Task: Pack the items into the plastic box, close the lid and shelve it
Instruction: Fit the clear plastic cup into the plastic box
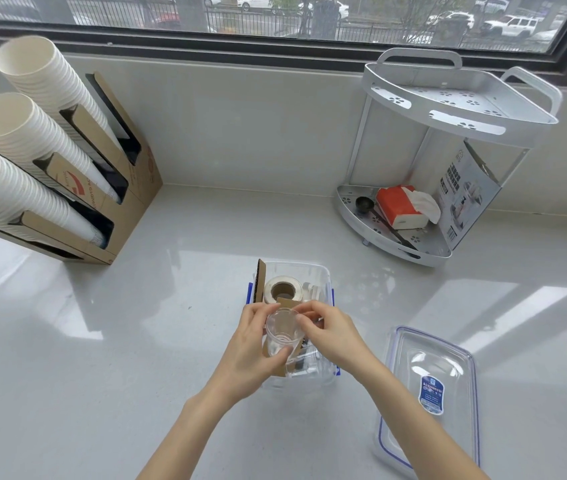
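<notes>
A clear plastic box (313, 271) with blue latches stands open on the grey counter. Inside it are a white tape roll (282, 289), brown cardboard pieces (260, 280) and some small dark items near the front. Above the box's near half, my left hand (249, 351) wraps a clear plastic cup (282, 332) from the left. My right hand (330, 336) pinches the cup's rim from the right. The box's clear lid (429, 398), with a blue seal and blue label, lies flat on the counter to the right.
A two-tier silver corner shelf (455, 109) stands at the back right; its lower tier holds a red tissue pack (400, 206), a black scoop and a printed carton. A cardboard holder with three stacks of white paper cups (32, 133) sits at the left.
</notes>
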{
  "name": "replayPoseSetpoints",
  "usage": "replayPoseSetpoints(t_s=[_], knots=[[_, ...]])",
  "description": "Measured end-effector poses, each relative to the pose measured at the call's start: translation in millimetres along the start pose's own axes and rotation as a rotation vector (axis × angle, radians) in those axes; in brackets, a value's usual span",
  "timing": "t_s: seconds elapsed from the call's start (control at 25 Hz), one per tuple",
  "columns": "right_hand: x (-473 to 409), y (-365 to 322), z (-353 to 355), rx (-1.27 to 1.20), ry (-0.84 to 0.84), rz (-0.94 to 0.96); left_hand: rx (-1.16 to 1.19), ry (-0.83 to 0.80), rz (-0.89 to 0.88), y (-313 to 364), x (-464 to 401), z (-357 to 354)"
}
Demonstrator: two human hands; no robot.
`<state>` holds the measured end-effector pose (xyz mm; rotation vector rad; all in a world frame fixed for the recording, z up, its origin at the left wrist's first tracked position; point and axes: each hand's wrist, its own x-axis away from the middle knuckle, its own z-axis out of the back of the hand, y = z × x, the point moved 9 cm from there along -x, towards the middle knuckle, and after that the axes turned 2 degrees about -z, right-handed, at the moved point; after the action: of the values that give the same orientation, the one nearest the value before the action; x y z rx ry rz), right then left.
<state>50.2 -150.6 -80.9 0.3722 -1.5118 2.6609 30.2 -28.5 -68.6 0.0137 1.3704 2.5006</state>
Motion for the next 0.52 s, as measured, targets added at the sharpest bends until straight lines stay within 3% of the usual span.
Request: replayPoseSetpoints(t_s=[0.12, 0.2, 0.36, 0.52], knots=[[-1, 2, 5, 0.042, 0.015, -0.004, -0.019, 0.023, 0.017, -4, 1, 4], [-1, 2, 5, 0.289, 0.025, 0.053, -0.034, 0.05, 0.036, -8, 1, 9], [5, 18, -23, 0.742, -0.214, 0.092, -0.065, 0.085, 0.071, -14, 0, 17], [5, 22, -29, 0.858, -0.244, 0.094, -0.064, 0.092, 0.093, -20, 2, 20]])
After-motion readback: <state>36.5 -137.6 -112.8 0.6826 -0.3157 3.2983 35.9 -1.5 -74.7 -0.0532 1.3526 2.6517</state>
